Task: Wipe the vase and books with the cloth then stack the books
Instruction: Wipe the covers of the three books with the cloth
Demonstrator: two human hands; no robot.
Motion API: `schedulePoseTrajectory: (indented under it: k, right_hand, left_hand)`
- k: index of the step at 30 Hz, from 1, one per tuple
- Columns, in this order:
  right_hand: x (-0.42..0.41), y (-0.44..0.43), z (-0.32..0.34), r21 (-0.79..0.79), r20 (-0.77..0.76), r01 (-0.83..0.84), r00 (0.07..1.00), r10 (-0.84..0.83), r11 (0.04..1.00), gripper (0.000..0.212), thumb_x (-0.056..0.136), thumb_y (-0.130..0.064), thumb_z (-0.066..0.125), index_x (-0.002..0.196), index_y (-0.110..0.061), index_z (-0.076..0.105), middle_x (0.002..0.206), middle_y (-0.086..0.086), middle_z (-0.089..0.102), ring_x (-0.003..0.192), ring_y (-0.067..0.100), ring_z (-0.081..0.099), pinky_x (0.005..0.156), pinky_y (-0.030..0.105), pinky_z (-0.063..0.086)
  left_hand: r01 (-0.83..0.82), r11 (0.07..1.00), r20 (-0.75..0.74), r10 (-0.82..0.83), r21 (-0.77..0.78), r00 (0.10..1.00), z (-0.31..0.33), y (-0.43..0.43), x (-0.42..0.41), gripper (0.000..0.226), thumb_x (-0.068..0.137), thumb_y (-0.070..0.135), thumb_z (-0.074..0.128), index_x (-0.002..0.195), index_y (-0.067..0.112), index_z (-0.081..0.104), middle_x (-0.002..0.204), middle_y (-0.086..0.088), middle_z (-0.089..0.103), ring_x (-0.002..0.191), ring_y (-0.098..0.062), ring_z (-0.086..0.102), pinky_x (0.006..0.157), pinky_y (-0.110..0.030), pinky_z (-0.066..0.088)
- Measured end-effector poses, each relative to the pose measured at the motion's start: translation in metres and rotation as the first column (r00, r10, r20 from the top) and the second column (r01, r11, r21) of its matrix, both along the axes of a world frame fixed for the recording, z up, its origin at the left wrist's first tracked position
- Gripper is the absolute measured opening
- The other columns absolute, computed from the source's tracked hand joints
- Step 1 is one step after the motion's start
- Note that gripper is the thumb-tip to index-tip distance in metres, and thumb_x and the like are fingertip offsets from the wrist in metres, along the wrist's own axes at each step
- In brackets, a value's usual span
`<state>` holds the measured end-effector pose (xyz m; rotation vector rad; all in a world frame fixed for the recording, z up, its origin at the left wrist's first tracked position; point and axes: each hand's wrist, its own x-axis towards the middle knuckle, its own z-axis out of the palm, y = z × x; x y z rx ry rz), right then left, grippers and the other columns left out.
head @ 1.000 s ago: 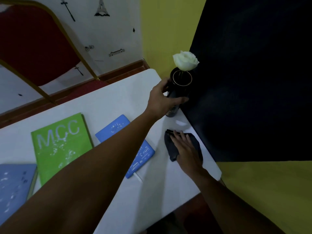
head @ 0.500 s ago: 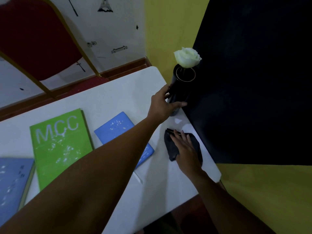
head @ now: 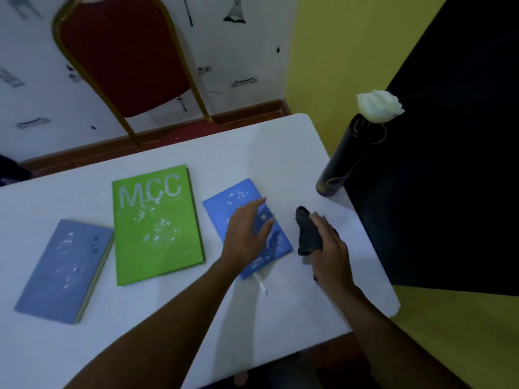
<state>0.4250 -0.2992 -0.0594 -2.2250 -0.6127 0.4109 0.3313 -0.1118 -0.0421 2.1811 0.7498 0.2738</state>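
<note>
A tall black vase [head: 341, 161] with a white rose [head: 379, 106] stands upright at the table's far right edge, untouched. Three books speckled with white dust lie flat on the white table [head: 168, 332]: a grey-blue book [head: 64, 270] at the left, a green book marked MCC [head: 156, 223] in the middle, a small bright blue book [head: 224, 203] to the right. My left hand [head: 247, 234] rests flat on the small blue book, fingers spread. Just right of that book, my right hand [head: 328, 248] grips a dark cloth [head: 307, 234] bunched under its fingers.
A red chair with a gold frame [head: 123, 57] stands behind the table against a patterned white wall. A large black panel [head: 449, 164] rises right beside the vase. The table's right edge and front corner [head: 393, 307] lie close to my right wrist.
My left hand let go of the vase and came back down onto the small blue book. My right hand gathered the cloth and lifted it. The view swung left.
</note>
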Motion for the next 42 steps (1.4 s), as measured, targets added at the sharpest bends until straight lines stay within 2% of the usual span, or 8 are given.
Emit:
schedulePoseTrajectory:
  k: [3, 7, 12, 16, 20, 30, 37, 42]
  right_hand:
    - [-0.004, 0.033, 0.016, 0.116, -0.065, 0.048, 0.997, -0.040, 0.992, 0.073, 0.088, 0.017, 0.050, 0.153, -0.016, 0.048, 0.157, 0.007, 0.051, 0.147, 0.024, 0.044, 0.122, 0.037, 0.036]
    - [-0.001, 0.097, 0.032, 0.157, -0.067, 0.031, 0.998, -0.021, 0.987, 0.056, 0.095, 0.005, 0.052, 0.147, -0.014, 0.054, 0.142, 0.010, 0.063, 0.133, 0.027, 0.058, 0.110, 0.042, 0.049]
    - [-0.004, 0.166, 0.024, 0.086, -0.088, -0.020, 0.996, 0.028, 0.996, 0.046, 0.100, -0.012, 0.049, 0.144, -0.026, 0.056, 0.129, 0.009, 0.070, 0.116, 0.032, 0.066, 0.093, 0.048, 0.058]
    - [-0.022, 0.186, -0.009, -0.102, -0.119, -0.336, 0.939, 0.324, 0.936, 0.064, 0.094, -0.022, 0.058, 0.156, -0.023, 0.044, 0.170, 0.008, 0.026, 0.159, 0.034, 0.014, 0.129, 0.055, 0.014]
    - [-0.019, 0.182, -0.030, -0.236, 0.018, -0.552, 0.820, 0.572, 0.800, 0.079, 0.092, -0.050, 0.048, 0.163, -0.023, 0.025, 0.175, 0.006, 0.002, 0.161, 0.029, -0.008, 0.129, 0.052, -0.008]
    - [-0.003, 0.114, -0.036, -0.297, 0.288, -0.689, 0.596, 0.750, 0.661, 0.054, 0.100, -0.029, 0.052, 0.153, -0.021, 0.049, 0.167, 0.003, 0.035, 0.158, 0.031, 0.025, 0.129, 0.052, 0.018]
    - [0.016, 0.183, -0.033, -0.260, 0.171, -0.645, 0.701, 0.692, 0.718, 0.052, 0.108, -0.021, 0.048, 0.159, -0.019, 0.038, 0.172, 0.006, 0.021, 0.160, 0.036, 0.008, 0.129, 0.058, 0.004]
    - [0.001, 0.112, -0.029, -0.194, 0.207, -0.828, 0.490, 0.847, 0.527, 0.053, 0.095, -0.017, 0.060, 0.147, -0.012, 0.056, 0.162, 0.008, 0.043, 0.156, 0.035, 0.027, 0.129, 0.052, 0.014]
  left_hand:
    - [-0.037, 0.986, -0.125, 0.058, 0.160, 0.990, -0.016, 0.014, -0.046, 0.069, 0.094, 0.039, 0.068, 0.150, 0.007, 0.043, 0.158, -0.011, 0.043, 0.147, -0.033, 0.038, 0.120, -0.050, 0.031]
    - [0.019, 0.973, -0.316, 0.056, 0.229, 0.947, -0.026, 0.029, -0.081, 0.111, 0.081, 0.084, 0.045, 0.161, 0.012, 0.015, 0.170, -0.003, 0.009, 0.158, -0.021, 0.002, 0.128, -0.045, 0.005]
    - [0.174, 0.965, -0.473, -0.062, 0.197, 0.879, -0.030, 0.043, -0.094, 0.126, 0.071, 0.095, 0.038, 0.162, 0.016, 0.000, 0.171, 0.000, -0.001, 0.158, -0.017, -0.003, 0.127, -0.043, -0.006]
    - [0.263, 0.940, -0.536, -0.110, 0.218, 0.837, -0.036, 0.049, -0.100, 0.124, 0.075, 0.087, 0.049, 0.162, 0.018, -0.007, 0.170, -0.001, -0.010, 0.157, -0.020, -0.009, 0.127, -0.047, -0.007]
    - [0.264, 0.940, -0.543, -0.108, 0.218, 0.833, -0.035, 0.049, -0.096, 0.124, 0.075, 0.084, 0.054, 0.162, 0.017, -0.005, 0.171, -0.004, -0.004, 0.157, -0.022, -0.009, 0.126, -0.051, -0.007]
    - [0.275, 0.931, -0.601, -0.081, 0.238, 0.795, -0.036, 0.050, -0.094, 0.129, 0.074, 0.089, 0.046, 0.160, 0.014, -0.013, 0.169, -0.003, -0.018, 0.156, -0.021, -0.014, 0.125, -0.056, -0.010]
    - [0.263, 0.935, -0.612, -0.067, 0.236, 0.788, -0.036, 0.051, -0.091, 0.135, 0.068, 0.091, 0.050, 0.160, 0.013, -0.012, 0.170, -0.004, -0.013, 0.157, -0.021, -0.009, 0.124, -0.056, -0.011]
    - [0.277, 0.940, -0.650, -0.084, 0.201, 0.755, -0.034, 0.056, -0.086, 0.140, 0.068, 0.090, 0.051, 0.158, 0.007, -0.016, 0.170, -0.008, -0.013, 0.156, -0.021, -0.014, 0.124, -0.057, -0.008]
